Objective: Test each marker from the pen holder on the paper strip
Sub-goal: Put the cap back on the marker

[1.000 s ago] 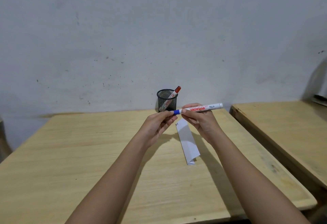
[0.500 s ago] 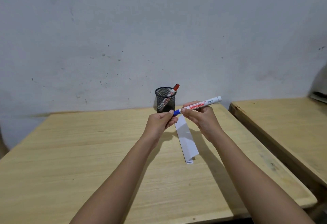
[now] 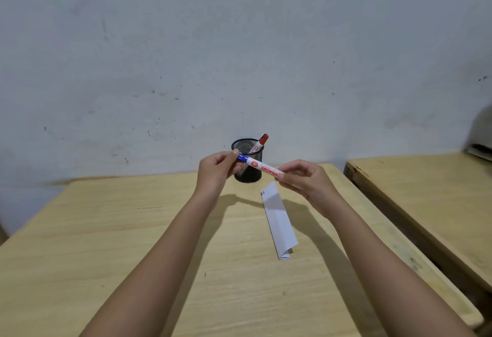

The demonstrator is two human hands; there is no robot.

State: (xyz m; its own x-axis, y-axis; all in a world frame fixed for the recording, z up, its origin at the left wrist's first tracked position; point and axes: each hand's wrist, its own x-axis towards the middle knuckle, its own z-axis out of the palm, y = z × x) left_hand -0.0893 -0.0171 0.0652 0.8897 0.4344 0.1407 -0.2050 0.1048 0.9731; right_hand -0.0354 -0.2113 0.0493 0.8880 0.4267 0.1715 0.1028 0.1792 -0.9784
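I hold a white marker with a blue cap (image 3: 259, 165) in the air in front of the black mesh pen holder (image 3: 248, 167). My left hand (image 3: 217, 170) pinches the blue cap end. My right hand (image 3: 306, 181) grips the other end of the barrel, which slopes down to the right. A red-capped marker (image 3: 260, 142) leans inside the holder. The white paper strip (image 3: 278, 219) lies flat on the wooden table (image 3: 133, 230) below my right hand, with small marks at its far end and a fold at its near end.
A second wooden table (image 3: 426, 198) stands to the right across a narrow gap. A grey wall (image 3: 239, 57) rises directly behind the holder. A dark object (image 3: 480, 149) shows at the far right edge.
The marker has tipped: its right end dropped and its blue cap end rose. My right hand slid to the barrel's far end and both hands moved apart.
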